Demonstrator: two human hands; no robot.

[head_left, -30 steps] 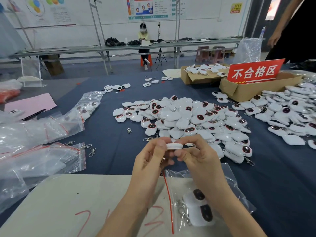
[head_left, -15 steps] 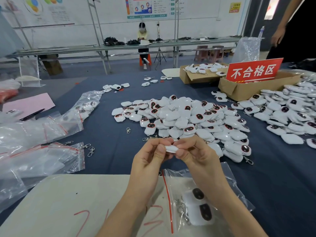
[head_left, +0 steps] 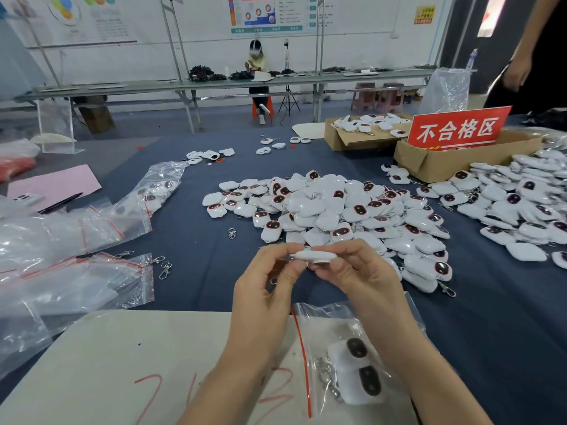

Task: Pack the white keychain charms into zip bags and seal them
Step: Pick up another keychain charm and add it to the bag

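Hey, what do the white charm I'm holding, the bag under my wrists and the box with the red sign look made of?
The white charm: probably hard plastic, smooth and semi-glossy, with soft highlights on its shell. The zip bag: thin clear plastic film, shiny and crinkled, with a red seal strip. The box: brown cardboard, matte, with folded flaps.

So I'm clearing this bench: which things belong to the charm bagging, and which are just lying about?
Job: held charm, in left hand and right hand; zip bag with two charms; charm pile; spare zip bags.
Lying about: pink paper; pen; clear stand.
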